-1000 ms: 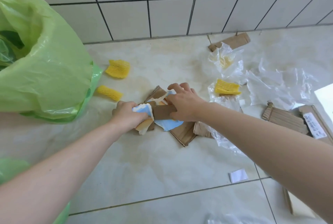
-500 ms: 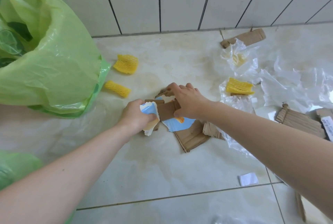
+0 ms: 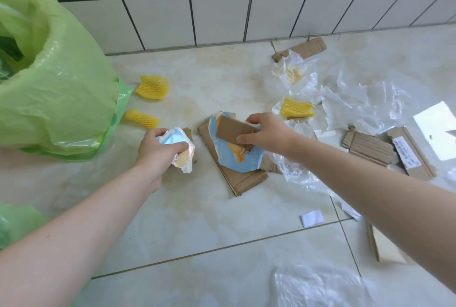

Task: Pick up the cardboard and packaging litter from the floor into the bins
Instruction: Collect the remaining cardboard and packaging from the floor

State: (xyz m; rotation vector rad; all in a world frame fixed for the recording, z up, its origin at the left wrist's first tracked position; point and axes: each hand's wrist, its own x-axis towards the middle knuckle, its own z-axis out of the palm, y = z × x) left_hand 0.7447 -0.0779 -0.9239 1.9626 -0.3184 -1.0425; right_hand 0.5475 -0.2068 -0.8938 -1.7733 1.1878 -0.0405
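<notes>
Our left hand (image 3: 158,148) is clenched around a crumpled wad of torn packaging (image 3: 181,151), glossy blue and white with a pale orange patch, its edges ragged; a sliver of brown card shows behind it. Our right hand (image 3: 265,135) pinches a flat brown cardboard strip (image 3: 233,130) between thumb and curled fingers, holding it just above the printed cardboard piece (image 3: 237,158) on the floor, a torn sheet with a blue and orange print on top and plain corrugated brown beneath.

At the far left stands the bin lined with a thin, wrinkled green plastic bag (image 3: 56,89), its mouth open. Near its base lie two yellow foam nets (image 3: 153,87), soft and meshed, one fanned wide, the other (image 3: 142,118) rolled narrow. A third yellow foam net (image 3: 297,108) sits just beyond our right hand, resting on crinkled clear plastic film (image 3: 357,106) that spreads to the right. A brown cardboard scrap (image 3: 308,47) lies by the wall. At the right lies ribbed corrugated cardboard (image 3: 367,146) beside a flat box piece with a white label (image 3: 407,153). A small white paper slip (image 3: 312,217) lies nearer to us.

The floor (image 3: 197,220) is pale glossy tile with faint yellowish stains and dark grout lines; the wall (image 3: 222,10) behind is white square tile.
</notes>
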